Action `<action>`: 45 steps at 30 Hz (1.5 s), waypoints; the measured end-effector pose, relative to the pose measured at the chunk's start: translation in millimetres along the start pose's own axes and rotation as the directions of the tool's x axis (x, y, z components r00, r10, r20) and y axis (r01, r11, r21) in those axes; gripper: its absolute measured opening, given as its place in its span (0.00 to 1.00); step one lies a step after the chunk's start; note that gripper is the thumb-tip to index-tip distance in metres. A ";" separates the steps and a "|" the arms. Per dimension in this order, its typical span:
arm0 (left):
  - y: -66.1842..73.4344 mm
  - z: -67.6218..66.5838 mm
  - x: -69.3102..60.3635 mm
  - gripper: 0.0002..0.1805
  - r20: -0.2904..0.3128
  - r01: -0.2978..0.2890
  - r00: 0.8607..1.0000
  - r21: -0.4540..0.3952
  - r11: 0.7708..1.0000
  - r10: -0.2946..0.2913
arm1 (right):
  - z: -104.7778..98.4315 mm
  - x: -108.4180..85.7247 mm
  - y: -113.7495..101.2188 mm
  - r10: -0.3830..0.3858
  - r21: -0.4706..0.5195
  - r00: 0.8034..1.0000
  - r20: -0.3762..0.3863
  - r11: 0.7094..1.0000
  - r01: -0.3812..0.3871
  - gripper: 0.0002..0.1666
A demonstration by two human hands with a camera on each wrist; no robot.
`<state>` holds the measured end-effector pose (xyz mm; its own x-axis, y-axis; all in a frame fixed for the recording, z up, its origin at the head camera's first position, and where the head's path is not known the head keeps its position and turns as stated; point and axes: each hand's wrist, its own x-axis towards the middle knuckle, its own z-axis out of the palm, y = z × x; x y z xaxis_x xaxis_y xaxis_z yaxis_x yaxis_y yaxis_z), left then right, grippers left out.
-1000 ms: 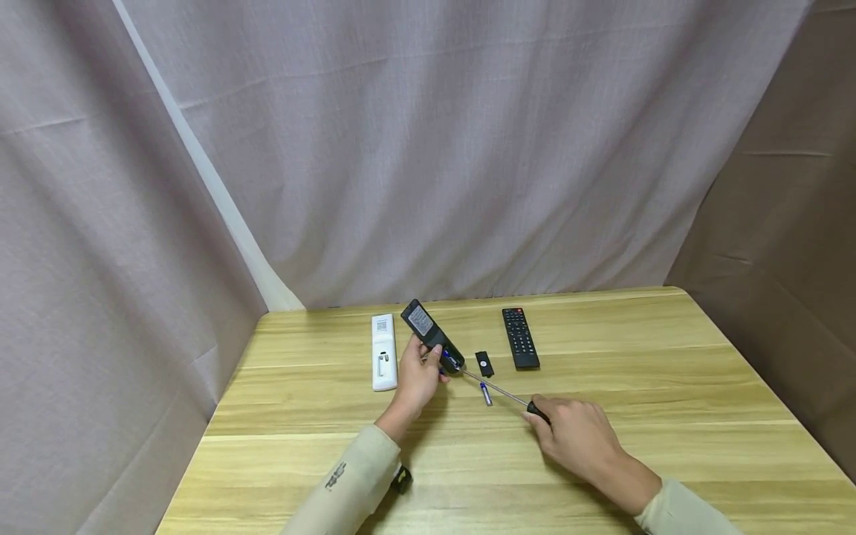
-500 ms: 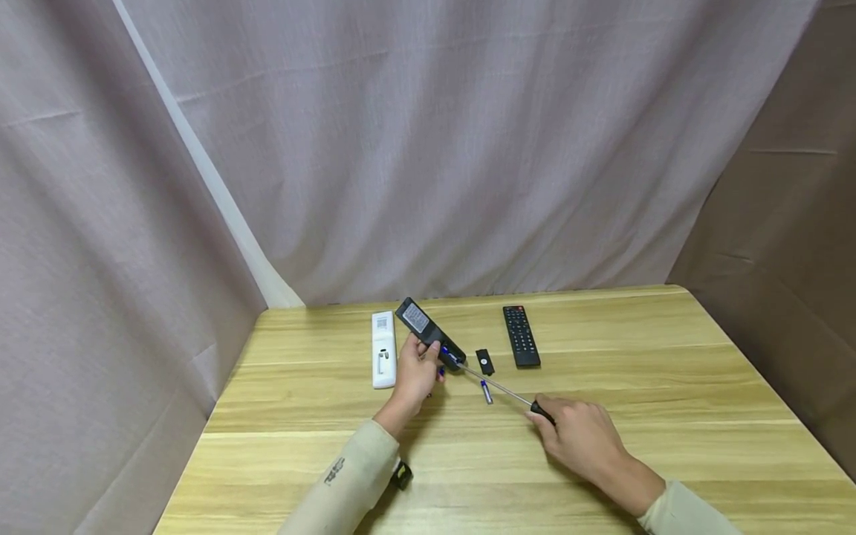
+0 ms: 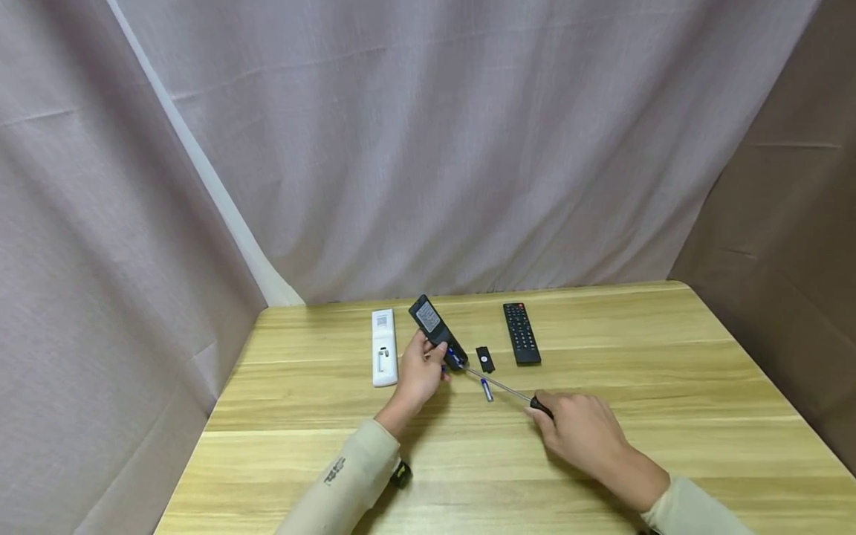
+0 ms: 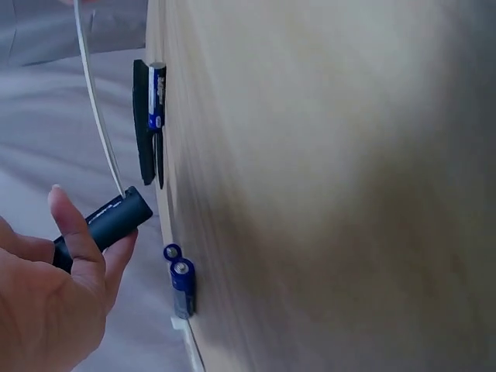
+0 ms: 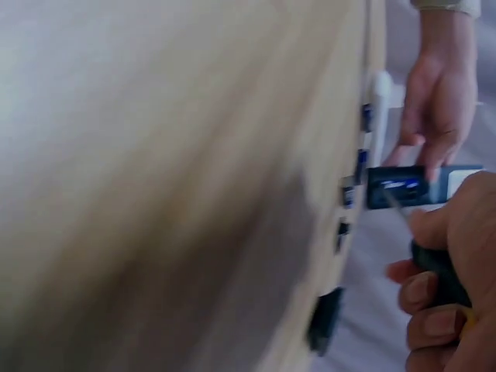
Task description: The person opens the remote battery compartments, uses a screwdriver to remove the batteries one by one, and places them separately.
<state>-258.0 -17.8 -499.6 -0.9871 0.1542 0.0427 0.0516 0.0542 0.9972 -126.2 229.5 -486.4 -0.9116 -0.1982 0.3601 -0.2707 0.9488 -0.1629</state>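
Note:
My left hand [image 3: 417,375] holds a black remote control [image 3: 438,336], raised off the table with its back and open battery compartment facing up. A blue battery [image 5: 401,184] lies in that compartment. My right hand [image 3: 588,435] grips a screwdriver [image 3: 540,406] by its dark handle, and the long metal shaft reaches to the compartment's end. The right wrist view blurs the exact tip contact. Below the shaft, a loose blue-and-silver battery [image 3: 487,391] lies beside a small black battery cover [image 3: 484,360]. Two more batteries [image 4: 182,288] show on the table in the left wrist view.
A white remote control [image 3: 384,357] lies back side up on the left, its compartment uncovered. To the right rests another black remote control [image 3: 521,333], buttons up. A curtain [image 3: 468,148] hangs behind the wooden table [image 3: 669,357].
The held remote control swung flatter, then turned back steeper and slightly right. The screwdriver's tip stays at the compartment's end. Both hands keep their hold.

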 end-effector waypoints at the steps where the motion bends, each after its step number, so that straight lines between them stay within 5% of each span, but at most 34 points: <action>1: 0.9 0.6 -0.6 0.13 0.005 -0.005 1.000 0.007 1.000 0.005 | -2.7 1.9 -2.2 0.006 -0.008 1.000 0.013 1.000 -0.005 0.12; 7: 3.7 1.9 -2.1 0.14 -0.004 -0.010 1.000 0.003 1.000 0.010 | -12.5 8.0 -12.3 0.025 -0.018 0.999 0.032 1.000 -0.024 0.14; 29: -0.6 2.2 -5.7 0.16 -0.079 0.032 0.996 -0.059 0.998 -0.037 | 3.0 -3.3 -5.0 -0.036 -0.002 0.997 -0.071 0.999 0.035 0.14; 37: 0.2 -0.2 -4.4 0.15 -0.072 0.050 0.996 -0.149 0.988 -0.061 | 7.5 -8.8 -1.2 -0.047 0.017 0.992 -0.115 0.999 0.049 0.08; 45: -4.1 -2.0 -1.7 0.14 -0.078 0.094 0.991 -0.209 0.973 -0.113 | 7.5 -13.2 0.9 -0.026 0.063 0.991 -0.132 0.997 0.035 0.17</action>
<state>-256.8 -20.3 -503.6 -0.9954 0.0695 -0.0655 -0.0747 -0.1389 0.9875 -116.7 231.1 -498.3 -0.8552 -0.1889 0.4827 -0.3212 0.9240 -0.2074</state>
